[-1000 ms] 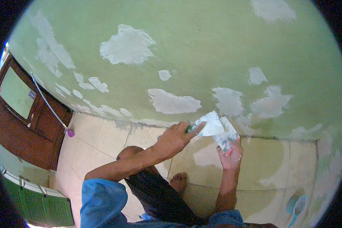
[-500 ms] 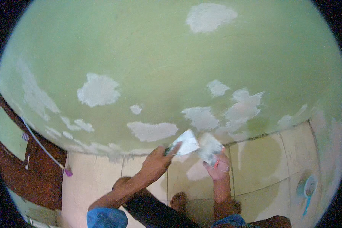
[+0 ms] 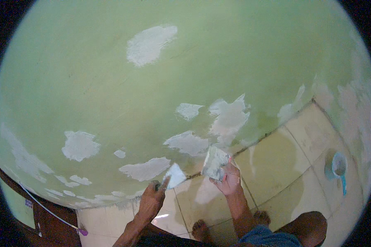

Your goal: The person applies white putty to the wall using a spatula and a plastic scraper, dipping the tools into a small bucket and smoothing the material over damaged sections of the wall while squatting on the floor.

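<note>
My left hand point(image 3: 151, 200) is closed round the handle of a putty knife point(image 3: 175, 177) with a wide, pale blade. In my right hand point(image 3: 228, 181) is a second flat scraper point(image 3: 214, 164), its broad face smeared with whitish filler and a bit of red showing by the fingers. The two blades are apart, side by side, close to the foot of a green wall point(image 3: 111, 107). White filler patches lie just beyond them, among them a long patch point(image 3: 145, 169) and a wider patch point(image 3: 188, 143).
A blue-handled dipper point(image 3: 339, 166) sits on the tiled floor point(image 3: 276, 164) at the right. At the lower left are a dark brown door or cabinet point(image 3: 55, 222) and a thin pale rod with a purple end point(image 3: 83, 232). My feet point(image 3: 200, 230) and knee are near the wall.
My view has turned, so the wall patches shift left and the dipper sits higher. The two blades, almost touching before, are now farther apart. Both hands still hold their tools.
</note>
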The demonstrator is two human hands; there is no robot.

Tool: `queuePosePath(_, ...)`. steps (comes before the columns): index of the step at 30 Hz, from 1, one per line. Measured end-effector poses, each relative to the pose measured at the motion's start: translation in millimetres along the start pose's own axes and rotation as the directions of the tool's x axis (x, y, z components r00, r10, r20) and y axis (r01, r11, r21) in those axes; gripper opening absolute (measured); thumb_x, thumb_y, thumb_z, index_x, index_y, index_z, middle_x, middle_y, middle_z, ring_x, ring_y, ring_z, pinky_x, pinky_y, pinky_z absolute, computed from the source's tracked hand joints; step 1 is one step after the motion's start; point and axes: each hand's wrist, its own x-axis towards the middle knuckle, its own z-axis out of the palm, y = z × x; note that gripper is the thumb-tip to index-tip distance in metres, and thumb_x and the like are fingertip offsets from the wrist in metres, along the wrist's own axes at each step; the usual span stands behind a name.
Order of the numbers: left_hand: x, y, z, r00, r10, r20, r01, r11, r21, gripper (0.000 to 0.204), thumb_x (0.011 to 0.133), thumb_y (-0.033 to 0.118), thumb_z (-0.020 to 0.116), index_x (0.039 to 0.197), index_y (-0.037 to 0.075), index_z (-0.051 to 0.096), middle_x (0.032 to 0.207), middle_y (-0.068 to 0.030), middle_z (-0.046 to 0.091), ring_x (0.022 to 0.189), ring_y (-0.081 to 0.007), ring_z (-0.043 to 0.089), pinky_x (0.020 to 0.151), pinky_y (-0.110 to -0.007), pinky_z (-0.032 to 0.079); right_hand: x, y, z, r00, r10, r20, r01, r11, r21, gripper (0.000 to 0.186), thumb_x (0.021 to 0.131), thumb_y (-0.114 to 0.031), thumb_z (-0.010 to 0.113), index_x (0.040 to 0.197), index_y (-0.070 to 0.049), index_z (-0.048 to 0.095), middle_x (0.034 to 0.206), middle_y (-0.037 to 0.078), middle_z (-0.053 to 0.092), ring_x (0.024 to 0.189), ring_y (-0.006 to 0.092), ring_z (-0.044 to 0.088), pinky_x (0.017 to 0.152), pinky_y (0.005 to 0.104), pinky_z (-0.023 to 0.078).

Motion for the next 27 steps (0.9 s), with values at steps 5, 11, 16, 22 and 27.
queuePosePath(5,10,30,-8,0.971,0.198,-0.134,-0.205,0.978,-0.045,0.071,0.076,-0.001,0.056,0.139,0.021,0.034,0.106,-0.0214,0.05,0.086,-0.036,0.054,0.073,-0.042,0.049,15,28,-46,0.969,0.102,-0.224,-0.154,0.96,-0.232,0.038,0.075,-0.022,0.06,0.111,-0.008,0.055,0.096,0.008,0.062,0.08,0.0223,0.062,0.058,0.0324,0.049)
queuePosePath(11,-2,-15,21,0.99,0.138,-0.003,-0.136,0.981,0.139,0.071,0.075,0.004,0.059,0.139,0.023,0.035,0.101,-0.0181,0.049,0.084,-0.033,0.055,0.071,-0.041,0.05,-1,-4,-7,0.987,0.028,0.155,-0.043,0.995,0.093,0.046,0.073,-0.017,0.063,0.117,-0.009,0.05,0.104,0.009,0.06,0.089,0.0245,0.06,0.072,0.0347,0.05)
queuePosePath(16,8,12,-9,0.99,0.143,-0.01,-0.143,0.99,-0.005,0.07,0.076,0.006,0.06,0.138,0.026,0.036,0.102,-0.016,0.05,0.082,-0.031,0.056,0.071,-0.04,0.051,2,-32,29,0.916,-0.4,0.04,0.392,0.869,-0.302,0.052,0.073,-0.015,0.066,0.121,-0.01,0.047,0.114,0.01,0.056,0.098,0.0257,0.056,0.076,0.042,0.047)
queuePosePath(22,7,19,-13,0.981,0.187,0.045,-0.182,0.979,-0.09,0.068,0.076,0.005,0.06,0.137,0.024,0.038,0.104,-0.0154,0.05,0.084,-0.0315,0.057,0.071,-0.04,0.05,7,-36,2,0.868,-0.496,-0.017,0.476,0.842,-0.254,0.045,0.079,-0.01,0.062,0.121,-0.005,0.047,0.116,0.009,0.054,0.101,0.025,0.055,0.08,0.0407,0.046)
queuePosePath(27,5,13,-14,0.984,0.178,-0.004,-0.177,0.972,-0.152,0.066,0.076,0.005,0.061,0.136,0.02,0.04,0.103,-0.0153,0.051,0.084,-0.0315,0.057,0.072,-0.041,0.05,16,-60,-2,0.698,-0.715,-0.035,0.502,0.523,-0.688,0.033,0.081,-0.004,0.059,0.114,-0.001,0.054,0.114,0.009,0.056,0.103,0.0238,0.055,0.084,0.0354,0.046)
